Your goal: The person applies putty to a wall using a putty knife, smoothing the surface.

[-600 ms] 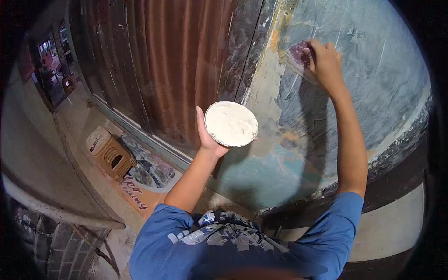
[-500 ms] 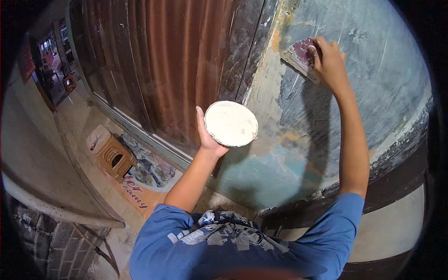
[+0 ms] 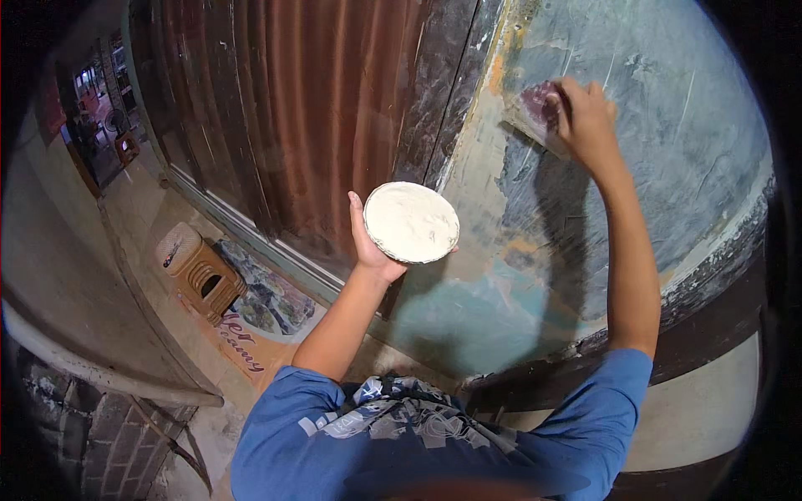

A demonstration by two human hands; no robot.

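My left hand holds a round container of cream-white paste from below, its thumb along the left side. Up and to the right, my right hand grips a flat spreader with a purple body and a paste-smeared edge. The spreader lies at the mottled grey-blue wall surface, just right of a pale, patched strip that runs along the dark wooden frame.
Dark brown slatted panels stand left of the frame. On the floor below are stacked brown stools on a printed sheet. A curved grey ledge and brickwork are at lower left; a passage with clutter is at upper left.
My right hand and the spreader have dropped slightly on the wall surface. My left hand with the container has shifted very slightly left.
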